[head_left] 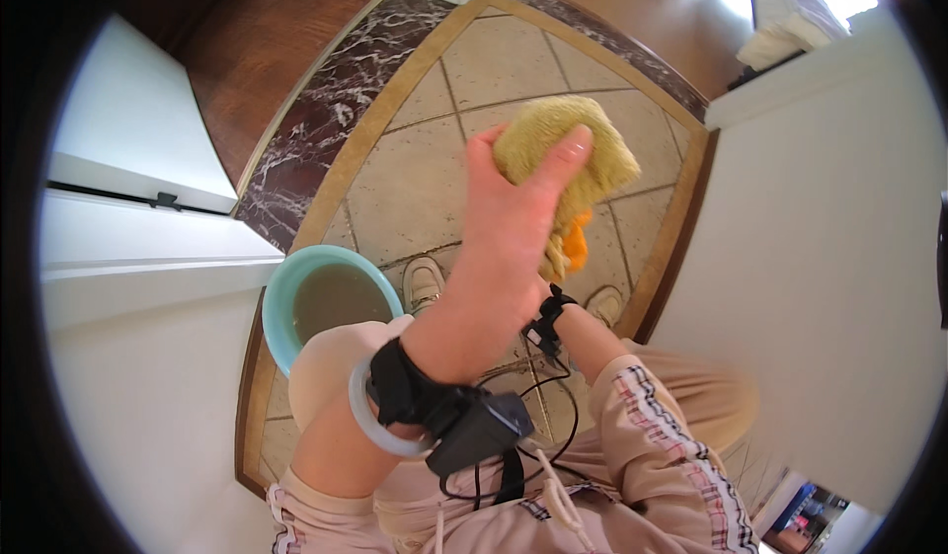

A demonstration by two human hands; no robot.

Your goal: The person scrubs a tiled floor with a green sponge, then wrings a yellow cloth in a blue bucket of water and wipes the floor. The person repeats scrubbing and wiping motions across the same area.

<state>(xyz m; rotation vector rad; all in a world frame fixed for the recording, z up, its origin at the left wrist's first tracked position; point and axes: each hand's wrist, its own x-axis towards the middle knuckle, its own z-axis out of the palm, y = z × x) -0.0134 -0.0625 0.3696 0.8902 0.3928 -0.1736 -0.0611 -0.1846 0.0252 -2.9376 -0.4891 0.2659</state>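
Note:
My left hand (509, 203) is raised in front of me and closed round a folded yellow-green towelling cloth (568, 139). The thumb presses on the near face of the bundle, and the other fingers are mostly hidden. A crumpled end of the cloth hangs down beside an orange piece (577, 242) whose kind I cannot make out. My right hand (543, 287) is just below that hanging end, mostly behind my left forearm, so its fingers do not show. To the left, a light blue basin (286, 282) holds murky brownish water (341, 302).
Beige floor tiles (395, 184) lie below, edged by a tan border and a dark marbled threshold (346, 90). White walls (800, 248) rise close by on the right and left. A white door (138, 119) stands at the left. A black cable (573, 411) loops between my wrist devices.

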